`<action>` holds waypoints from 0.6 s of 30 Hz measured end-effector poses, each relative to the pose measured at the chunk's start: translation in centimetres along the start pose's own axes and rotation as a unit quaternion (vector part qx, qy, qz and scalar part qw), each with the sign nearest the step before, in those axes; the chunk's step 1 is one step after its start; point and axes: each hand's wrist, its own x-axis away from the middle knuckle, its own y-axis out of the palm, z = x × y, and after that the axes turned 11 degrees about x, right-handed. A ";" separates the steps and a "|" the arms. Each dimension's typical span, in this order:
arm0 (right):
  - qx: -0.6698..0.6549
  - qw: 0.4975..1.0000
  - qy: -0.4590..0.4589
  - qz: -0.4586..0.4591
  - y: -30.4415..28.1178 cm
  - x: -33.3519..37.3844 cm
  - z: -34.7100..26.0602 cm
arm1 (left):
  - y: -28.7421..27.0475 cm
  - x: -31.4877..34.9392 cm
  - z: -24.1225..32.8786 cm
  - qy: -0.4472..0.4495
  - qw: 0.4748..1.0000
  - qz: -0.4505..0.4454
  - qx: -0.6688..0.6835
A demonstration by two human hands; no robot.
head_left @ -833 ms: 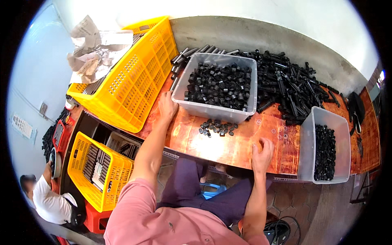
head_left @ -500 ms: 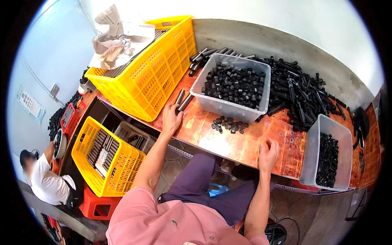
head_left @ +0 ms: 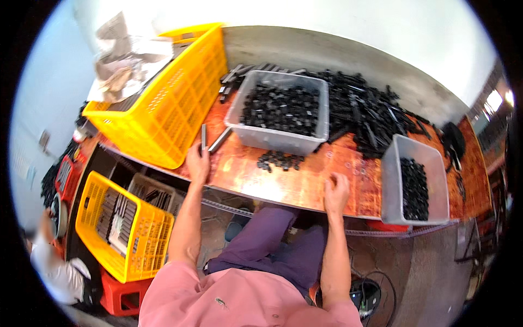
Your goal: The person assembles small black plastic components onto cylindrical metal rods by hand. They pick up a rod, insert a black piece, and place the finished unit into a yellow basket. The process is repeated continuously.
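My left hand (head_left: pixel 198 163) is at the table's front edge, right of the large yellow crate. Its thumb and fingers close on the lower end of a grey metal tube (head_left: pixel 204 137), which points away from me. A second metal tube (head_left: pixel 220 139) lies slanted on the table just right of it. My right hand (head_left: pixel 336 194) rests at the front edge further right, fingers loosely bent and apart, with nothing visible in them. Between the hands, farther in, lies a small heap of black rings (head_left: pixel 280 161). Behind the heap stands a clear plastic bin (head_left: pixel 272 140) full of short black pieces.
The large yellow crate (head_left: pixel 180 103) holds tubes under crumpled paper (head_left: pixel 122 68). Black parts (head_left: pixel 359 109) pile along the back wall. Another clear bin (head_left: pixel 392 191) stands at right. Lower left, a yellow crate (head_left: pixel 147 245) of tubes rests on a red stool (head_left: pixel 122 294); a person (head_left: pixel 54 272) is beyond.
The view has shifted, so the table sits further left in it. The tube at my left hand has turned relative to its neighbour. My right hand stays near the front edge.
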 end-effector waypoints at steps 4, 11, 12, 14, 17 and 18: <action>-0.001 1.000 0.018 -0.010 -0.3 0.2 -0.5 | -0.7 0.3 0.1 -0.008 1.000 -0.022 0.020; -0.010 0.999 0.050 -0.013 -0.6 0.2 -0.7 | -1.0 0.3 1.5 -0.016 0.996 -0.089 0.001; -0.012 0.998 0.055 -0.015 -0.5 0.1 -0.7 | -1.1 0.4 2.2 -0.028 0.995 -0.096 -0.006; -0.007 0.998 0.055 -0.015 -0.6 0.1 -0.8 | -1.0 0.5 1.4 -0.012 0.993 -0.117 0.002; 0.009 0.999 0.046 -0.014 -0.4 -0.1 -0.8 | -1.5 0.3 0.6 0.029 0.988 -0.149 0.023; 0.011 0.999 0.045 -0.014 -0.4 -0.1 -0.8 | -1.5 0.0 0.7 0.037 0.985 -0.164 0.032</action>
